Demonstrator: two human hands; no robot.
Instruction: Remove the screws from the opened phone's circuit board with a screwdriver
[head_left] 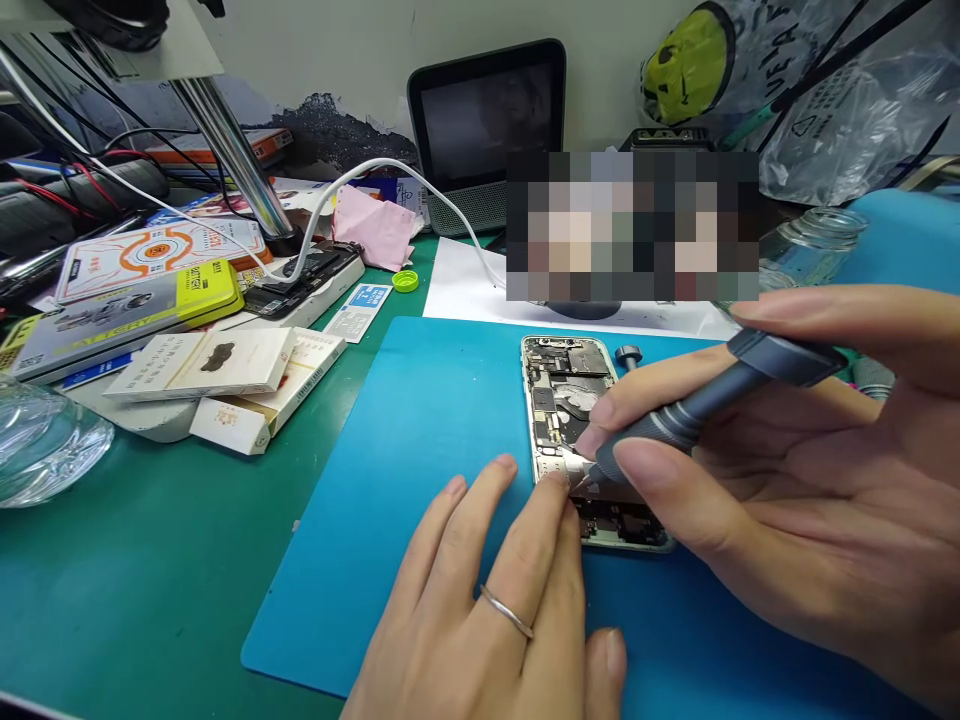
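One opened phone (553, 400) is lying on the blue mat (420, 430), looking dark inside, pale-rimmed. Remotely, I'm seeing two grips partly blocking it: my right grip (825, 490) is grasping one grey screwdriver (712, 395); my left grip (487, 600) is resting unclenched against the phone. One lime cap (405, 281) is sitting on the tabletop (172, 560).

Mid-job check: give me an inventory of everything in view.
Mat: 1, blue, on green bench
Opened smartphone: 1, silver, on mat
Screwdriver: 1, grey, over smartphone
Small knob: 1, dark, beside smartphone
Smart display: 1, black, rear
Cap: 1, lime, left rear
Cartons: at least 2, white, left
Battery box: 1, yellow-grey, left
Glass jar: 1, clear, right rear
Glass dish: 1, clear, left
Remainder: overlapping, uncountable
Left hand: 1, at smartphone
Right hand: 1, holding screwdriver
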